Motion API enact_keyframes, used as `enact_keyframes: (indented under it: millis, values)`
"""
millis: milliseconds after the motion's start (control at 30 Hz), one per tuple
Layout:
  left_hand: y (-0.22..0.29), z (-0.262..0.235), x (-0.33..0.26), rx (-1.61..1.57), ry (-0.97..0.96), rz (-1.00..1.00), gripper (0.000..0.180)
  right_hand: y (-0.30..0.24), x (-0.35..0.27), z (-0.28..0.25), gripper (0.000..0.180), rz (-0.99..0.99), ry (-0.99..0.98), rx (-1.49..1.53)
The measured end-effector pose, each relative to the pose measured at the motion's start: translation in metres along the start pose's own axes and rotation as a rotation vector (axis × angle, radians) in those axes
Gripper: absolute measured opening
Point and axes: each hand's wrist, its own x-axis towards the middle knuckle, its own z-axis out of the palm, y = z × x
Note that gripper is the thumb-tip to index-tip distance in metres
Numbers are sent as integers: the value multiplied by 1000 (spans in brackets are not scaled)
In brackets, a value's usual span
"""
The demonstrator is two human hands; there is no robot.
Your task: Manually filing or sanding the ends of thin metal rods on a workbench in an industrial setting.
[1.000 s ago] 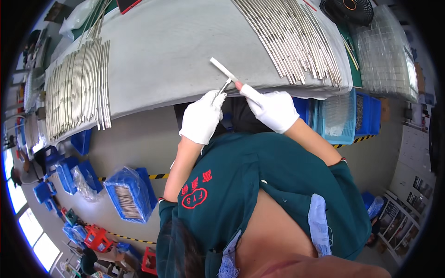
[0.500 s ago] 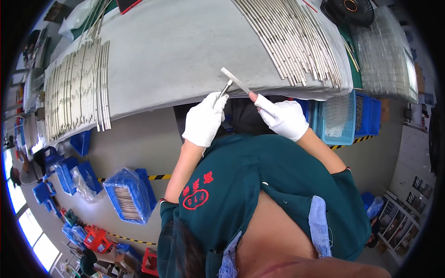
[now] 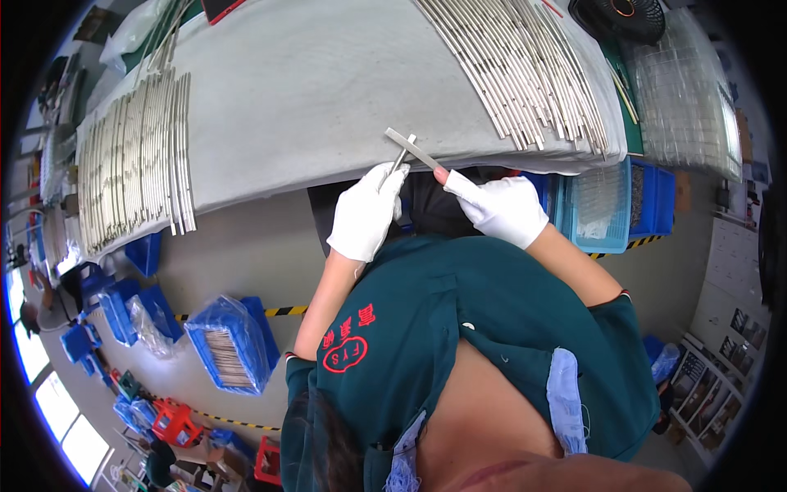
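My left hand (image 3: pixel 363 213), in a white glove, is closed around a thin metal rod (image 3: pixel 400 159) whose free end points up toward the table edge. My right hand (image 3: pixel 507 210), gloved with one fingertip bare, grips a flat grey metal file (image 3: pixel 425 157). The file slants across the rod near its tip, over the front edge of the table; whether they press together cannot be told. Most of the rod's length is hidden by the left glove and its angle.
Metal rods (image 3: pixel 135 156) lie side by side at the table's left, more rods (image 3: pixel 525 78) at its right. A grey cloth (image 3: pixel 320 90) covers the table. At the right are a black fan (image 3: pixel 619 20), clear plastic trays (image 3: pixel 684 98) and blue bins (image 3: pixel 652 201). A wrapped bin (image 3: pixel 225 344) stands on the floor.
The file has shifted slightly left and down and now crosses over the rod near its tip; before, the rod's end sat just below it. Both hands keep their grip.
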Motion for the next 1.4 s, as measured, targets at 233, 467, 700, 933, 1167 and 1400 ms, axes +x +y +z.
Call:
enact_keyframes:
  millis: [233, 467, 700, 933, 1167, 1400]
  values:
    - [-4, 2, -1, -78, -10, -29, 29, -11, 16, 7, 54, 22, 72, 29]
    - [-8, 7, -1, -143, 5, 1, 27, -12, 32, 8, 53, 70, 142, 17]
    - [-6, 9, -2, -189, 9, -14, 27, -5, 13, -2, 51, 91, 98, 69]
    - [-9, 13, 2, -318, -29, -57, 26, -9, 14, -1, 46, 169, 20, 119]
    - [0, 16, -1, -580, -20, -135, 27, -12, 16, 1, 47, 246, 6, 217]
    - [7, 13, -3, -627, -16, -219, 29, -13, 11, 6, 52, 125, 186, 159]
